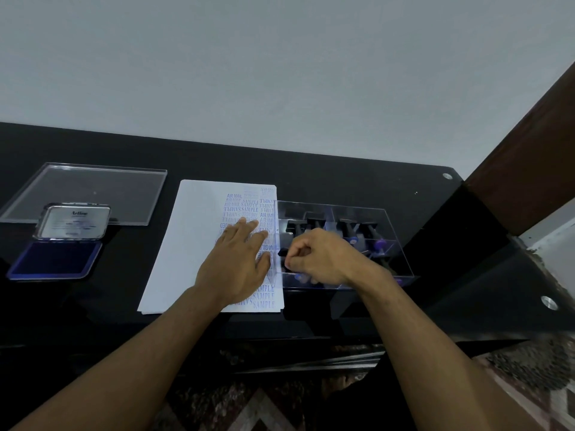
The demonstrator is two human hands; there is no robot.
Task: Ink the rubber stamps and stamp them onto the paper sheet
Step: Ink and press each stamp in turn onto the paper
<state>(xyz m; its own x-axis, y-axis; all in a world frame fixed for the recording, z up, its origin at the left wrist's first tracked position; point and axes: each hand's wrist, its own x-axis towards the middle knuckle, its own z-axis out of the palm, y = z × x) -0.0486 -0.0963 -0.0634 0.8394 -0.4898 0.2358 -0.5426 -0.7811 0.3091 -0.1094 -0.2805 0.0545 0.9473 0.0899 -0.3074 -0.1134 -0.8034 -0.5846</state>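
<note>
A white paper sheet (193, 237) lies in the middle of the black table, its right half covered with blue prints reading SAMPLE and AIR MAIL. My left hand (239, 262) rests flat on the sheet's right side, fingers spread. My right hand (320, 256) is closed around a black rubber stamp (283, 252) at the left end of a clear plastic stamp box (401, 247), which holds several black and purple stamps (379, 244). An open blue ink pad (53, 259) with its metal lid (74, 222) raised sits far left.
A clear plastic box lid (93, 191) lies flat behind the ink pad. The table's right edge (466, 188) meets a brown wooden post (529, 144). A patterned carpet (280, 405) shows below the table's near edge. A plain wall rises behind.
</note>
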